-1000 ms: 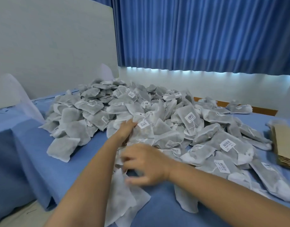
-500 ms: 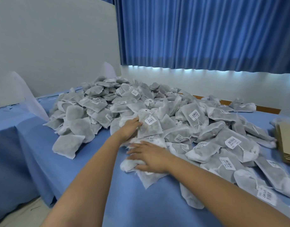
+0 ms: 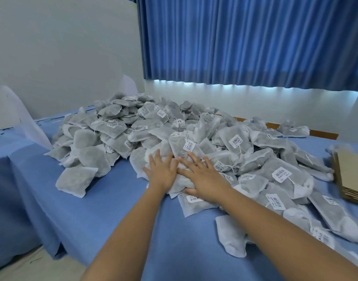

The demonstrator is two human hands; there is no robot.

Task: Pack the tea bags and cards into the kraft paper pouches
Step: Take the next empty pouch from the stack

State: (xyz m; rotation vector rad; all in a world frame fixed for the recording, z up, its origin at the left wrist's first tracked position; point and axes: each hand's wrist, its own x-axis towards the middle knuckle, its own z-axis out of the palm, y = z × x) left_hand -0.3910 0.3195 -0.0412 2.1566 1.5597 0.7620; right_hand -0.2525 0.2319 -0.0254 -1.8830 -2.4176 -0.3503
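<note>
A big heap of white tea bags [image 3: 194, 134] with barcode tags covers the middle of the blue-clothed table [image 3: 105, 207]. My left hand [image 3: 160, 173] lies flat with straight fingers on the near edge of the heap. My right hand [image 3: 202, 178] presses flat beside it, fingers spread, on the same bags. Neither hand holds a bag. A stack of kraft paper pouches [image 3: 350, 175] lies at the right edge, partly cut off. No cards are visible.
Loose tea bags [image 3: 232, 236] lie near the front right. A second blue-covered table [image 3: 4, 159] stands lower at the left. White sheets [image 3: 24, 120] lean against the wall. Blue curtains [image 3: 245, 41] hang behind. Bare blue cloth lies in front of the heap.
Both hands have flattened and pushed forward onto the heap's near edge. The loose bags under my right hand now sit against the pile. The camera has moved closer.
</note>
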